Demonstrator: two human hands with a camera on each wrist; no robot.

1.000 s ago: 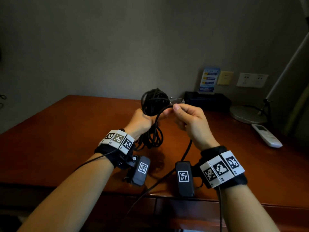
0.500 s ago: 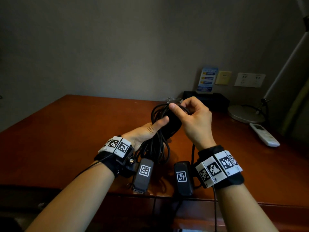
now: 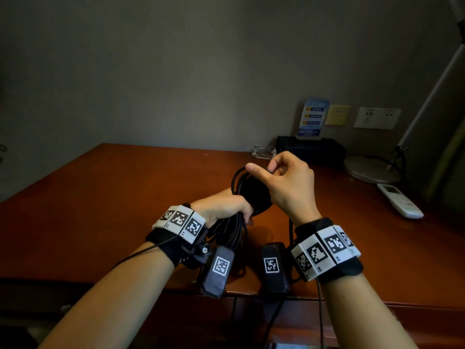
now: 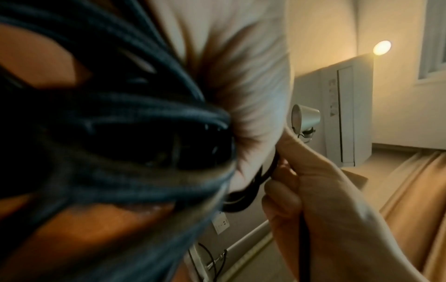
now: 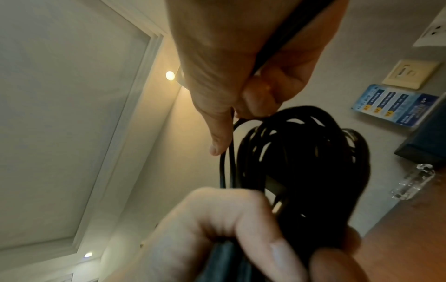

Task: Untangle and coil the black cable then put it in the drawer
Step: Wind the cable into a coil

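The black cable is wound into a bundle of several loops above the wooden desk. My left hand grips the bundle around its middle, fingers curled round the strands. My right hand is just right of and above the bundle and pinches a single strand at the top loop. That strand runs through the right palm and hangs down past the desk edge. The coil fills the middle of the right wrist view; in the left wrist view its strands are blurred and close. The drawer front sits under the desk edge.
At the back right of the desk stand a black box with a blue card, a glass ashtray, a round lamp base and a white remote. Wall sockets are behind them.
Both hands have come down closer to the desk. The left hand went from a loose hold with fingers out to a full grip; the right hand laid another loop over the bundle's top.
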